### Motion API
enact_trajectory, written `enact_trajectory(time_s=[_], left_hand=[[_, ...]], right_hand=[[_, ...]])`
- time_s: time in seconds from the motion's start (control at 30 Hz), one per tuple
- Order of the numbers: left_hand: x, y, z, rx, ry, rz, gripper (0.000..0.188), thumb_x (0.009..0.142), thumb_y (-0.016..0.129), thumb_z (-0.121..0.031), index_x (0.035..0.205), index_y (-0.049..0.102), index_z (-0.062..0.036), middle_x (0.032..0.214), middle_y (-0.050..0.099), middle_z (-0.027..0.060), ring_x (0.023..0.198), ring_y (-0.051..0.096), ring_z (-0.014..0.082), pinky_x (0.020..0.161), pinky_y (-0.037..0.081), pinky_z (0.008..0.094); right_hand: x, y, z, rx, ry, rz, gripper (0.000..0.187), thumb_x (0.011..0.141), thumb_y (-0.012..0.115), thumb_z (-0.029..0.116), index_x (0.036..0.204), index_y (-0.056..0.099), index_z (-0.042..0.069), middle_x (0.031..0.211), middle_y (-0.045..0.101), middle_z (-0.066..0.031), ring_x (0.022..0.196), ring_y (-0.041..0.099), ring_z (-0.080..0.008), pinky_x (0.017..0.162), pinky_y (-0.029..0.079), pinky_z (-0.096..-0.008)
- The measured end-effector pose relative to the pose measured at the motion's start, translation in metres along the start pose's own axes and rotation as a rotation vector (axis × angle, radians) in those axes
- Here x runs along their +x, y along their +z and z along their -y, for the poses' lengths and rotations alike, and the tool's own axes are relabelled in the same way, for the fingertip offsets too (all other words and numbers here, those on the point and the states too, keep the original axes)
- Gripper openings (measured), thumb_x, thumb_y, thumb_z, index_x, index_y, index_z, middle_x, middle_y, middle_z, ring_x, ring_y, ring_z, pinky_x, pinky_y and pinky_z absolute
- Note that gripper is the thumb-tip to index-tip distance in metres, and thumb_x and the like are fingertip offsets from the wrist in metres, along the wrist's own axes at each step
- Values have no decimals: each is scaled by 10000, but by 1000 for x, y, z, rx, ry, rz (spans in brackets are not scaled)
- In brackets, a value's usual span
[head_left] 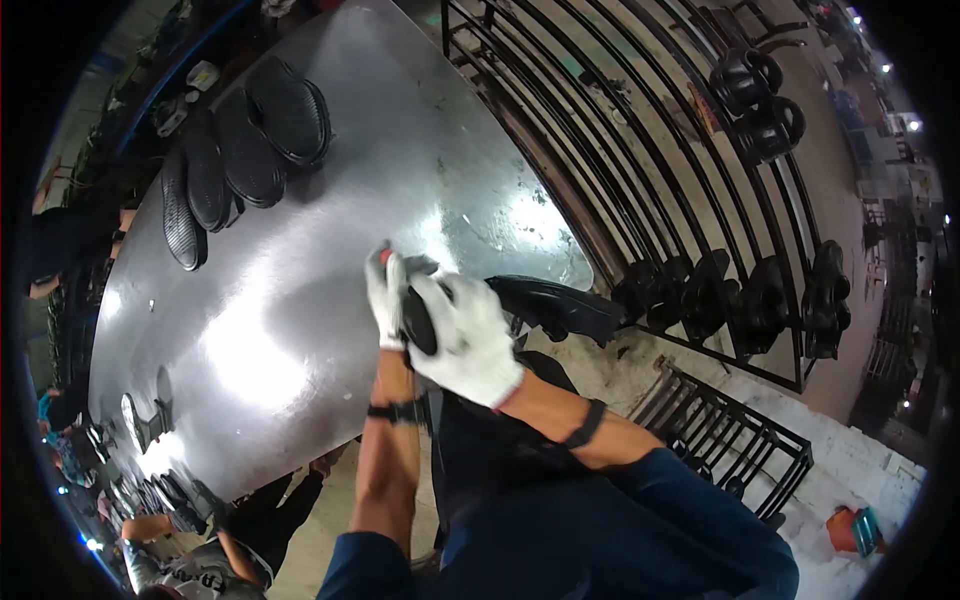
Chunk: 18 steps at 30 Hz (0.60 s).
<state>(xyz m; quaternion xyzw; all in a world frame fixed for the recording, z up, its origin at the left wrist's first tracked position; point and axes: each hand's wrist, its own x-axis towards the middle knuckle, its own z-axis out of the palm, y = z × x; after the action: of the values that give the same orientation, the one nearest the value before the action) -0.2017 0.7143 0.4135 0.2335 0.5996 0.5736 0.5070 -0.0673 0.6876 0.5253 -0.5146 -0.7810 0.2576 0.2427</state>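
Both my hands wear white gloves and close together on a black shoe (545, 305) at the near edge of a shiny metal table (330, 260). My left hand (385, 295) grips the shoe's end from the left. Over the top of that same end wraps my right hand (465, 335). The shoe's far part sticks out to the right, over the table's edge. Each wrist carries a black band.
Several black shoe soles (245, 155) lie at the table's far left. A black metal rack (640, 130) to the right holds black shoes (740, 295) on its bars. A smaller black rack (735, 435) stands below it. Other people are at the left edge and lower left.
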Motion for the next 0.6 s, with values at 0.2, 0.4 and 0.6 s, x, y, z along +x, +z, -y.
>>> enact_trajectory(time_s=[0.2, 0.4, 0.6], left_hand=[[-148, 4, -2, 165, 619, 162, 360, 996, 474, -38, 1353, 428, -36, 935, 674, 169, 716, 688, 187, 648, 573, 288], [-52, 27, -24, -6, -5, -109, 436, 1132, 415, -221, 1523, 394, -29, 740, 525, 34, 575, 529, 104, 541, 495, 260], [30, 4, 92, 65, 6, -39, 373, 1083, 506, -275, 1306, 666, -22, 932, 662, 71, 841, 619, 142, 754, 543, 305]], right_hand=[[-164, -75, -77, 233, -463, 131, 502, 781, 855, 361, 1219, 725, 153, 1143, 584, -118, 1035, 587, -334, 923, 499, -494], [-79, -143, -89, 298, -580, -329, 564, 716, 905, 351, 1165, 638, 138, 1098, 536, -117, 936, 619, -318, 789, 550, -499], [-21, -11, -130, 211, -37, -256, 1044, 649, 987, 410, 1491, 486, 51, 1506, 487, -265, 1438, 436, -420, 1204, 352, -535]])
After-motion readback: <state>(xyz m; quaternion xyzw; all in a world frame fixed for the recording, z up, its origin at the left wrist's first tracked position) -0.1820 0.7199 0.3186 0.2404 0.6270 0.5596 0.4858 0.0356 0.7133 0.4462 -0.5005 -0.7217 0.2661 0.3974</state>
